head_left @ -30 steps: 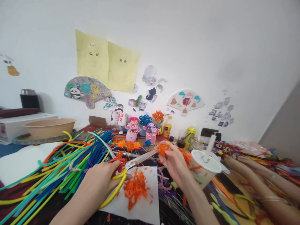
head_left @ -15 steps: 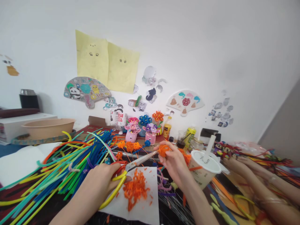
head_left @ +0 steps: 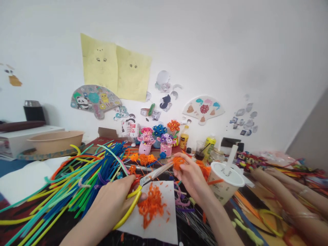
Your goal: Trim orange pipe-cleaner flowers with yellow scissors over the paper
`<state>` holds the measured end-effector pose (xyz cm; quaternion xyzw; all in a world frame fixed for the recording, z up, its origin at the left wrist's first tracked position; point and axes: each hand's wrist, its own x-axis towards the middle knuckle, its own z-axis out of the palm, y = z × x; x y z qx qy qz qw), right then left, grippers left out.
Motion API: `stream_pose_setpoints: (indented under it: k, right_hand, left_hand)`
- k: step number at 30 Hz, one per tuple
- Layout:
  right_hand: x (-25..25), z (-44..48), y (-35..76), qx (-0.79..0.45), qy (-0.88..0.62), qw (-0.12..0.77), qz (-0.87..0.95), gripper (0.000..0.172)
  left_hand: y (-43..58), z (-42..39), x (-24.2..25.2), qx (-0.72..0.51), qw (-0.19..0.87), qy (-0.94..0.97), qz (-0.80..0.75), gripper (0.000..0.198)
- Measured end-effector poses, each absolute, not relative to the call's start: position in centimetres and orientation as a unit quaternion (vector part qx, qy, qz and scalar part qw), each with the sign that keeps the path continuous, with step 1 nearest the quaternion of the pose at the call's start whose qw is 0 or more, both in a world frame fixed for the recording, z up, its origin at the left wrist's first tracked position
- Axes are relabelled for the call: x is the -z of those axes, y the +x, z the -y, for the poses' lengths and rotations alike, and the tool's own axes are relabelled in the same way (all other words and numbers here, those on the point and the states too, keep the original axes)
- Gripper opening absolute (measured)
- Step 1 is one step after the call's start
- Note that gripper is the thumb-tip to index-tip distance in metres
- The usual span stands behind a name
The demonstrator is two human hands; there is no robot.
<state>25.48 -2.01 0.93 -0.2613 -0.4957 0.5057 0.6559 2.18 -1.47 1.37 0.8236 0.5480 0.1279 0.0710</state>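
My left hand (head_left: 110, 201) grips a pair of yellow-handled scissors (head_left: 156, 174), whose long metal blades reach up to an orange pipe-cleaner tuft (head_left: 178, 163). My right hand (head_left: 189, 179) pinches that tuft between its fingers, above the table. Below the blades, a heap of orange pipe-cleaner snippets (head_left: 151, 205) lies on a white paper sheet (head_left: 166, 232). A large bundle of multicoloured pipe cleaners (head_left: 84, 181) spreads out to the left of my left hand. A plastic lidded cup with a straw (head_left: 225, 184) stands just right of my right hand.
A co-worker's two forearms and hands (head_left: 284, 191) rest at the right, among more pipe cleaners. Pink pots of pipe-cleaner flowers (head_left: 145, 148) and bottles stand at the back by the wall. A tan basin (head_left: 55, 142) sits at the far left.
The whole view has tilted slightly. Both my hands sit a little further right in the picture, with the scissor blades still at the orange tuft.
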Motion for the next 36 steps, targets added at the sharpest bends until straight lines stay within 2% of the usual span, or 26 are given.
stream_pose_setpoints:
  k: [13,25,36]
  right_hand:
    - [-0.85,2.13,25.31,-0.497,-0.258,0.660,0.502,0.024]
    - [-1.07,2.19,25.19,-0.491,-0.265,0.661,0.502,0.023]
    - [-0.86,1.87,25.52,-0.484,-0.291,0.665,0.489,0.022]
  left_hand:
    - [1.83,1.46,-1.19,-0.097,0.039,0.839,-0.535,0.037]
    - [2.10,1.59,-1.57,-0.091,0.077,0.836,-0.535,0.041]
    - [1.24,1.25,-1.93,-0.147,0.063,0.821,-0.548,0.025]
